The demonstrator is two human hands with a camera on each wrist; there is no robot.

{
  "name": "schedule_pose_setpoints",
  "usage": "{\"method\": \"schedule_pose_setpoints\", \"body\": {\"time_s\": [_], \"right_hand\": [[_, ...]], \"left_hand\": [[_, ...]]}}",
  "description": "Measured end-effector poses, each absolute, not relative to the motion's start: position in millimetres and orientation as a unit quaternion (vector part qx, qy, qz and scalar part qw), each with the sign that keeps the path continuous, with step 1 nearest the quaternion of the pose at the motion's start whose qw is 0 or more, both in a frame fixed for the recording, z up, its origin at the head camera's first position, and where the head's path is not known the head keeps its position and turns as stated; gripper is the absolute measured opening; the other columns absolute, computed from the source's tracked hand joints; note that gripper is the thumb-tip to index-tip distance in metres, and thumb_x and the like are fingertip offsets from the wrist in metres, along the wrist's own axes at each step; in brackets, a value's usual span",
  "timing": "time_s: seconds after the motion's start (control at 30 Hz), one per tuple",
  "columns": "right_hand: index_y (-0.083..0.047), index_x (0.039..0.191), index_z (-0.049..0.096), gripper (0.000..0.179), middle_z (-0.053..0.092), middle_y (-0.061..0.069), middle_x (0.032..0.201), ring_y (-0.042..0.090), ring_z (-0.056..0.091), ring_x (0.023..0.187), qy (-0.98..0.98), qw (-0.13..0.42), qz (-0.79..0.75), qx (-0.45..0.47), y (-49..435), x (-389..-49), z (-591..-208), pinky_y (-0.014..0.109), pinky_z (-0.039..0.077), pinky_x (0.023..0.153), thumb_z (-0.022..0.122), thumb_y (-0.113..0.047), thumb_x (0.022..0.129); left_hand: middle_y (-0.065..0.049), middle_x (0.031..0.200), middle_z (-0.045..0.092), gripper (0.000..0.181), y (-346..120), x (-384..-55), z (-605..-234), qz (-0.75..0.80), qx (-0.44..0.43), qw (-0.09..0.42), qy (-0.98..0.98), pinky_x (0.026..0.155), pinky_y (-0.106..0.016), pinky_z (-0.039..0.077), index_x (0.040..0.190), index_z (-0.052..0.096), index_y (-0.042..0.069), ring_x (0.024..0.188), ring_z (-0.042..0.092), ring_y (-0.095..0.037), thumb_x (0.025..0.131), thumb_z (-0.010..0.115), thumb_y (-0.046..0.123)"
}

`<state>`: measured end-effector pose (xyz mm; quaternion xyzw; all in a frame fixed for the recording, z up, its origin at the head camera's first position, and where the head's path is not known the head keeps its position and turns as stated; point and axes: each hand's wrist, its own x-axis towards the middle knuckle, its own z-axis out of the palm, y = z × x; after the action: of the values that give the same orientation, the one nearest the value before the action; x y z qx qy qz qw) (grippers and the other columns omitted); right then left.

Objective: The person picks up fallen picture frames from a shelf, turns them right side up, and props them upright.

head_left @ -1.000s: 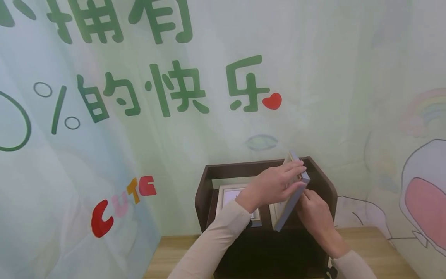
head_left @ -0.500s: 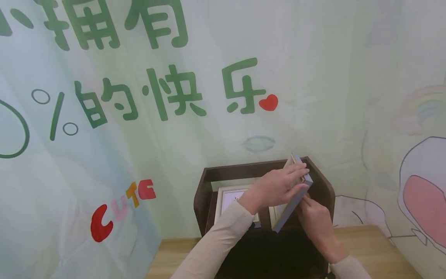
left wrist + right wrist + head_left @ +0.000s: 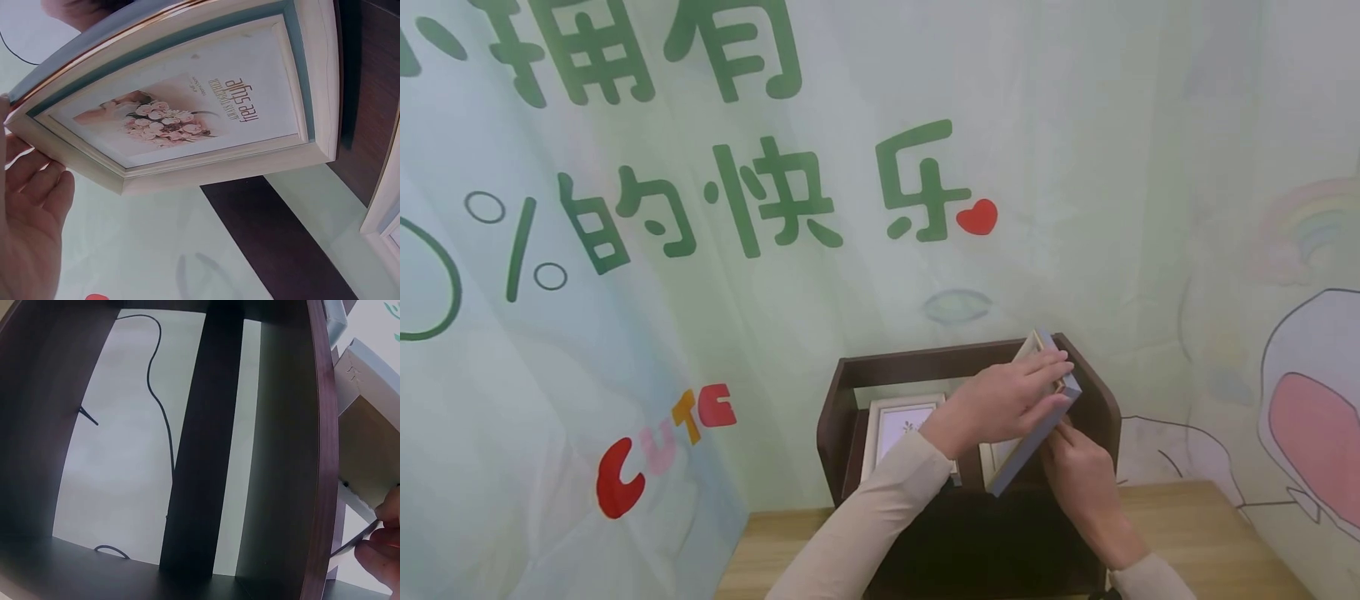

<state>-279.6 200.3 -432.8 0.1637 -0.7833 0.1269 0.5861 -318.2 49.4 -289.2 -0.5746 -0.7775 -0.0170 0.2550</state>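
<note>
Over the last second: upper edge of the picture frame (image 3: pixel 244 106) tipped slightly to the right; lower end about where it was. Left hand (image 3: pixel 1000 400) moved along with it, grasping that upper edge. Right hand (image 3: pixel 1082 467) behind the frame, little changed, pinching a thin strip (image 3: pixel 353 540) by the frame's back; probably its stand, cannot be sure.

Frame sits tilted at the right half of the dark shelf (image 3: pixel 895 367), well apart from the second frame (image 3: pixel 887 425) at left.

Judgement: lean and backing being adjusted; neither hand released, so not yet free-standing.
</note>
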Motion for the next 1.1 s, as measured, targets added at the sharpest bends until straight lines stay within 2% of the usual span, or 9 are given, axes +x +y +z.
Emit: {"method": "schedule_pose_setpoints", "body": {"time_s": [0.3,0.47,0.57,0.67,0.73,0.8,0.9,1.0,1.1], "right_hand": [[0.008,0.102,0.075,0.033,0.076,0.02,0.094,0.037,0.074,0.074,-0.786,0.582,0.134,0.158,199,-282,-433,0.048,0.059,0.057,0.081,0.014,0.07],[0.009,0.102,0.076,0.035,0.077,0.022,0.093,0.038,0.074,0.075,-0.78,0.587,0.142,0.161,199,-279,-429,0.048,0.06,0.059,0.084,0.01,0.069],[0.008,0.102,0.076,0.033,0.077,0.023,0.094,0.039,0.075,0.079,-0.776,0.589,0.152,0.166,198,-278,-428,0.05,0.062,0.064,0.084,0.007,0.071],[0.007,0.098,0.076,0.026,0.077,0.021,0.096,0.04,0.075,0.086,-0.775,0.587,0.169,0.161,197,-273,-425,0.052,0.062,0.072,0.081,0.006,0.073],[0.005,0.095,0.075,0.022,0.077,0.02,0.098,0.04,0.074,0.09,-0.773,0.587,0.183,0.158,195,-269,-423,0.053,0.061,0.077,0.079,0.007,0.074],[0.005,0.095,0.075,0.02,0.076,0.02,0.1,0.04,0.074,0.093,-0.774,0.581,0.199,0.152,194,-263,-419,0.052,0.06,0.08,0.078,0.008,0.076],[0.007,0.098,0.074,0.025,0.075,0.024,0.103,0.041,0.074,0.095,-0.772,0.58,0.216,0.146,193,-255,-412,0.053,0.061,0.078,0.079,0.01,0.074],[0.01,0.104,0.072,0.032,0.073,0.027,0.104,0.042,0.074,0.094,-0.772,0.579,0.23,0.128,193,-248,-402,0.053,0.061,0.073,0.082,0.01,0.073],[0.011,0.109,0.069,0.034,0.072,0.025,0.103,0.037,0.073,0.088,-0.771,0.571,0.26,0.11,193,-241,-392,0.032,0.06,0.071,0.08,0.01,0.077]], "left_hand": [[-0.006,0.161,0.053,0.052,51,-316,-291,0.005,-0.553,0.256,-0.793,0.124,-0.024,0.039,0.155,0.051,0.009,0.153,0.046,-0.014,0.112,0.049,0.039],[-0.007,0.163,0.05,0.055,50,-316,-291,-0.01,-0.552,0.245,-0.797,0.129,-0.027,0.03,0.156,0.049,0.007,0.157,0.041,-0.021,0.111,0.049,0.038],[-0.009,0.164,0.049,0.056,48,-315,-291,-0.015,-0.549,0.243,-0.8,0.13,-0.029,0.028,0.157,0.048,0.006,0.157,0.04,-0.023,0.111,0.05,0.039],[-0.008,0.149,0.061,0.054,45,-316,-292,-0.037,-0.55,0.241,-0.799,0.124,-0.024,0.039,0.152,0.049,0.005,0.141,0.057,-0.016,0.111,0.052,0.039],[-0.006,0.144,0.062,0.053,42,-317,-295,-0.065,-0.543,0.237,-0.803,0.121,-0.023,0.043,0.151,0.048,0.006,0.134,0.06,-0.014,0.11,0.053,0.039],[-0.007,0.145,0.061,0.053,36,-317,-298,-0.102,-0.528,0.227,-0.812,0.119,-0.024,0.046,0.153,0.045,0.006,0.133,0.06,-0.014,0.111,0.052,0.039],[-0.01,0.16,0.053,0.059,27,-320,-302,-0.15,-0.499,0.212,-0.827,0.123,-0.031,0.044,0.16,0.04,0.005,0.147,0.054,-0.02,0.112,0.049,0.038],[-0.01,0.158,0.055,0.054,20,-326,-305,-0.178,-0.477,0.209,-0.835,0.12,-0.034,0.047,0.158,0.044,0.006,0.145,0.055,-0.02,0.113,0.047,0.036],[-0.009,0.149,0.063,0.045,14,-336,-309,-0.199,-0.456,0.207,-0.842,0.115,-0.034,0.051,0.149,0.055,0.006,0.137,0.061,-0.02,0.114,0.044,0.031]]}}
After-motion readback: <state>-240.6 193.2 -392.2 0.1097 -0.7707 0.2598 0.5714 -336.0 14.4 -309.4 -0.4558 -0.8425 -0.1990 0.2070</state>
